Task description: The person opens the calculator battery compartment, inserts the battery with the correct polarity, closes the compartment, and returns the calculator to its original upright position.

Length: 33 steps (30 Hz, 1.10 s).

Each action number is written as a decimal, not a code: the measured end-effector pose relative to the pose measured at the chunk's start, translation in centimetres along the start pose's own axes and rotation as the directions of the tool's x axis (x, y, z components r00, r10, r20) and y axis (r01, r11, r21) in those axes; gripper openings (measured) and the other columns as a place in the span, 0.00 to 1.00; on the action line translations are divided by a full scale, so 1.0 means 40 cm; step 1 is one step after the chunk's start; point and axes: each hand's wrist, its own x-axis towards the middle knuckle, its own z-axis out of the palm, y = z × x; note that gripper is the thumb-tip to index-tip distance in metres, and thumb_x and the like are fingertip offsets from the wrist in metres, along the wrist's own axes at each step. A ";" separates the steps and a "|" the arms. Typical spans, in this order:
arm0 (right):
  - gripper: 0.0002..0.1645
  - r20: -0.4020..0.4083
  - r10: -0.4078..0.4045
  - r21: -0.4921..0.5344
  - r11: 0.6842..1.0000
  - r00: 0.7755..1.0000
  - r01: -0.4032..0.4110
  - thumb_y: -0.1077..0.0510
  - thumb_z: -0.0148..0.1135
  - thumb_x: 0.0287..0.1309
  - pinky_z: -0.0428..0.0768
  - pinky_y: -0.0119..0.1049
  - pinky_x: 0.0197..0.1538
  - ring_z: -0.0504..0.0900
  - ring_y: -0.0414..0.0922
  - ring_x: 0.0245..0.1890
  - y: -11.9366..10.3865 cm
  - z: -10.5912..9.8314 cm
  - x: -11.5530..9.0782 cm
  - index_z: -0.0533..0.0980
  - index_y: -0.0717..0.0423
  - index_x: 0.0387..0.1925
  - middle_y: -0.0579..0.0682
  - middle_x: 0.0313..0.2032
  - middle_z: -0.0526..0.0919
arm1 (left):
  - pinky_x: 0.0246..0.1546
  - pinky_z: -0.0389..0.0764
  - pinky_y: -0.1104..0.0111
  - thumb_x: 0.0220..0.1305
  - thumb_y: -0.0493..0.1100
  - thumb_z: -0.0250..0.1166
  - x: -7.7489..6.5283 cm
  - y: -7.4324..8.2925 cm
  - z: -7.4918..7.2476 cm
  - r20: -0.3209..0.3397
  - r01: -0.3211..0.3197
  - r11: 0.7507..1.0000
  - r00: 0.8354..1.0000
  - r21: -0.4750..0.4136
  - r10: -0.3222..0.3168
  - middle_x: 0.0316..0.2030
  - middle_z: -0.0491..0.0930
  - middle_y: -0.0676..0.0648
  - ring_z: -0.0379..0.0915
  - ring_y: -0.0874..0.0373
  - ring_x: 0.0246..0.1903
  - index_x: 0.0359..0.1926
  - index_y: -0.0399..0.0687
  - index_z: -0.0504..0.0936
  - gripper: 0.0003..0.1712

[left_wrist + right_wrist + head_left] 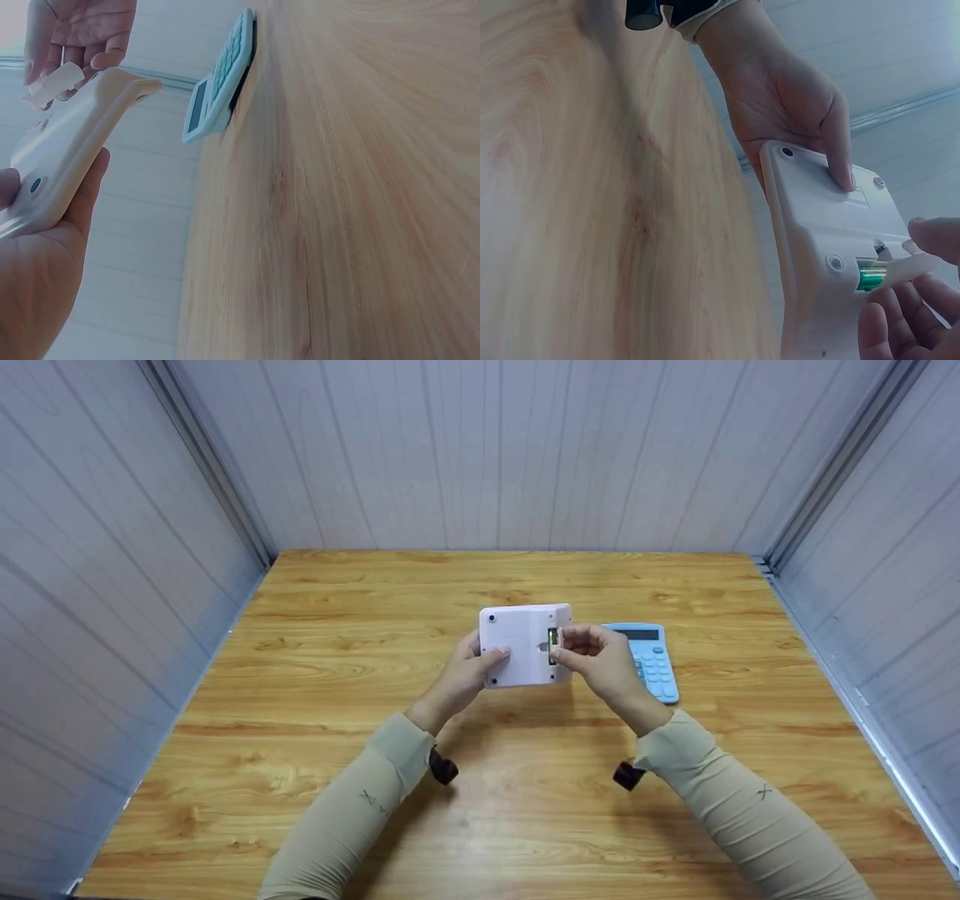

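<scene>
A pale pink-white calculator (517,649) is held up above the table, its back facing me. My left hand (466,671) grips its left side, thumb (838,154) across the back. At the right side of the back, my right hand (600,656) pinches a small whitish battery cover (56,84) between thumb and fingers. The cover stands tilted at the battery compartment, where a green battery (871,276) shows. In the right wrist view the cover hides part of the battery. The calculator's keys and screen face away.
A light blue calculator (654,667) lies face up on the wooden table (337,660), just behind and right of my right hand, which partly covers it. Pale panel walls (465,457) stand at the back and both sides. A dark camera (628,775) hangs at my right wrist.
</scene>
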 end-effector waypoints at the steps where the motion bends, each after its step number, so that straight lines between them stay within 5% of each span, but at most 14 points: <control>1: 0.19 -0.005 0.004 0.002 1.000 1.000 -0.004 0.62 0.76 0.66 0.84 0.26 0.47 0.83 0.43 0.45 0.001 0.001 0.000 0.83 0.66 0.56 0.53 0.46 0.86 | 0.65 0.83 0.40 0.82 0.33 0.54 0.000 0.000 0.001 -0.002 0.001 1.000 1.000 0.001 -0.001 0.71 0.77 0.32 0.78 0.36 0.69 0.79 0.40 0.66 0.28; 22: 0.19 -0.061 0.049 0.028 0.998 0.997 -0.047 0.62 0.77 0.64 0.88 0.28 0.42 0.83 0.42 0.43 0.004 0.016 0.001 0.83 0.67 0.54 0.49 0.42 0.86 | 0.64 0.85 0.43 0.81 0.33 0.55 -0.001 0.001 0.011 -0.019 0.020 1.000 1.000 -0.007 -0.020 0.70 0.77 0.30 0.79 0.37 0.67 0.78 0.38 0.66 0.29; 33: 0.21 -0.061 0.052 -0.007 0.999 0.997 -0.053 0.59 0.79 0.63 0.81 0.27 0.46 0.79 0.45 0.45 0.005 0.017 0.008 0.81 0.63 0.53 0.52 0.44 0.82 | 0.64 0.85 0.43 0.81 0.33 0.54 0.002 -0.002 0.012 0.008 0.000 1.000 1.000 -0.008 0.000 0.69 0.77 0.31 0.80 0.38 0.67 0.78 0.38 0.66 0.28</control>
